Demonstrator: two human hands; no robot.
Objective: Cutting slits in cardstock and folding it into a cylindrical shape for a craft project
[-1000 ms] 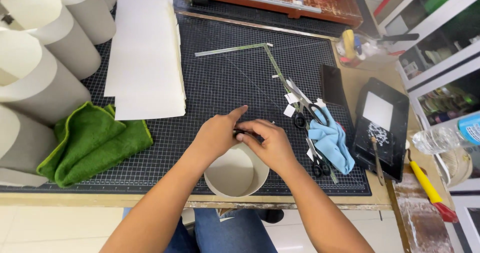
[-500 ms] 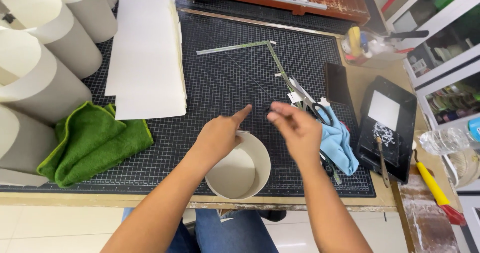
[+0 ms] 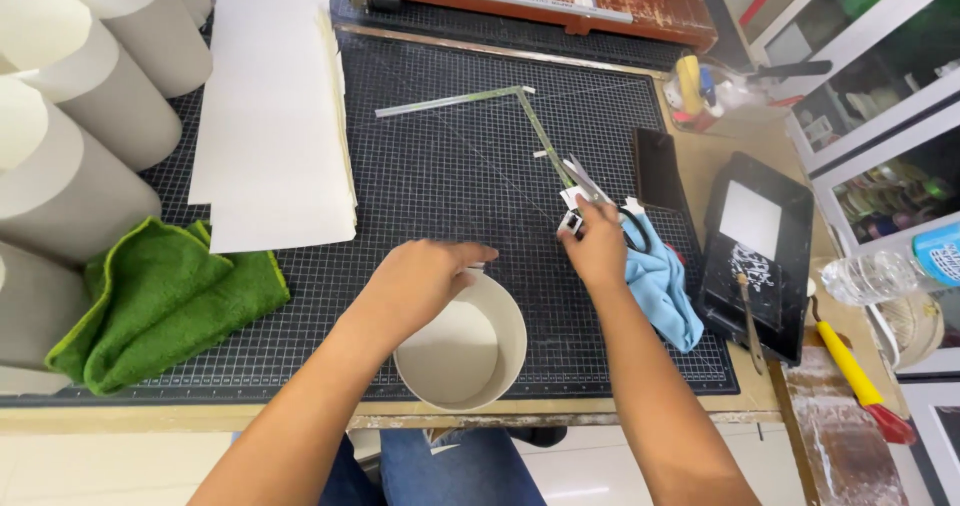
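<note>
— Risk here? Left hand point(image 3: 420, 284) resting on the rim of the cream paper cylinder point(image 3: 462, 344), fingers draped loosely over the far edge, nothing clamped. Sits right at the near edge of the counter point(image 3: 600, 406) — tipped off toward the lap with one careless nudge.

— And the right hand point(image 3: 597, 246)? Closed on something small and white near the scissors point(image 3: 590, 188); whether on a clip or a scrap of tape, impossible to tell. Open blades lying just beyond the fingertips — easy to get nicked while groping there.

— Anything else in the way? Blue cloth point(image 3: 660, 286) touching the wrist, liable to get dragged along. Black tray point(image 3: 757, 251) with glue and a brush further toward the right edge, well apart.

— Look of the cylinder? Short open ring of stiff cream card, thin wall, pale inside, lying tilted with its mouth up. Soft enough to dent under a heavy press on the rim.

— Green cloth point(image 3: 160, 301)? Toward the near left corner, clear of both hands.
</note>
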